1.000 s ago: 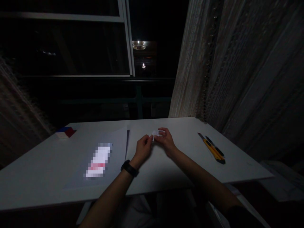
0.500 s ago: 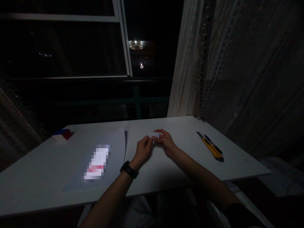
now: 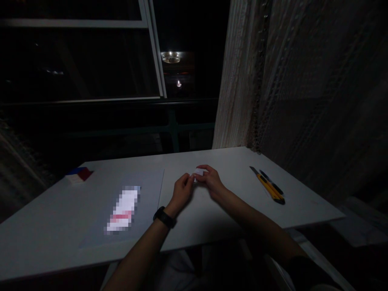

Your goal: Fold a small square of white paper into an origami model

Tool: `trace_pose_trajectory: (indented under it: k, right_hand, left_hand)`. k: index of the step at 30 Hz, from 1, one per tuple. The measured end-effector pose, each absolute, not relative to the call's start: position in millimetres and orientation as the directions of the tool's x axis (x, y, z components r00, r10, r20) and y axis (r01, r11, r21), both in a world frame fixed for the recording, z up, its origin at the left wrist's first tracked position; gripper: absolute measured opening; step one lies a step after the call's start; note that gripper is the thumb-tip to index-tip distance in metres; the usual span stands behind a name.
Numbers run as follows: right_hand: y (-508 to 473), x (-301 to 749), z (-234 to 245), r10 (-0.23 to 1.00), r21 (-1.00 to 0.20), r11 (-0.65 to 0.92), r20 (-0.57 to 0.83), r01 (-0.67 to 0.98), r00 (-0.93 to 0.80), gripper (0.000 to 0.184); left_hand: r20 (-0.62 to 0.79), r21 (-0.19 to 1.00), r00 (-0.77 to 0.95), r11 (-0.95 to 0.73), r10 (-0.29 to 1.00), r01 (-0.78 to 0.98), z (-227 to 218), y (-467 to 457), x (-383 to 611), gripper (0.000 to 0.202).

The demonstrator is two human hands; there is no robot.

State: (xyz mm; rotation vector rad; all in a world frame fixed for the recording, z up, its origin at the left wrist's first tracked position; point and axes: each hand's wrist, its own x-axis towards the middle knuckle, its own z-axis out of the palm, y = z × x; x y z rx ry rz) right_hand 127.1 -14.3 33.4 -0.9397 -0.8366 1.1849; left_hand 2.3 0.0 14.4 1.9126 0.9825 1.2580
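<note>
A small folded piece of white paper point(image 3: 199, 172) is pinched between my two hands above the white table point(image 3: 212, 226). My left hand point(image 3: 183, 189), with a dark band on its wrist, grips the paper's left edge between thumb and fingertips. From the other side my right hand point(image 3: 213, 182) holds it, thumb below and index finger curved over the top. The fine shape of the folds is too small and dim to make out.
To the left, a lit, blurred-out phone point(image 3: 123, 208) lies on white paper sheets point(image 3: 151, 190). A blue, red and white block point(image 3: 79, 175) sits at the far left. On the right lie a yellow utility knife point(image 3: 269, 186) and a dark pen point(image 3: 272, 182). Curtains point(image 3: 232, 81) hang behind.
The raised edge of the paper sheets by the phone now lies flatter. Both hands stay nearly in place, still on the small paper. The view has shifted slightly.
</note>
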Motion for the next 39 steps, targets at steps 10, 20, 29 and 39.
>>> trace_pose_trajectory:
  k: [10,20,29,39]
  right_hand:
    - [-10.7,120.0,36.5,0.962,-0.914,0.157,0.056,-0.374,0.267,0.042]
    - [-7.7,125.1,39.0,0.972,-0.915,0.142,0.058,-0.377,0.227,0.043]
    - [-11.0,136.3,36.2,0.991,-0.949,0.119,0.130,-0.292,-0.016,0.061]
    - [-13.0,128.1,35.9,0.984,-0.960,0.145,0.115,-0.239,0.133,0.043]
  left_hand:
    - [0.461,0.849,0.222,-0.500,0.859,0.171,14.2,3.2,0.5,0.034]
    - [0.486,0.823,0.228,-0.529,0.844,0.208,18.4,0.7,-3.8,0.034]
    - [0.483,0.806,0.235,-0.533,0.843,0.257,16.7,6.5,-7.8,0.034]
    - [0.419,0.800,0.355,-0.525,0.836,0.290,18.9,4.2,-8.0,0.037]
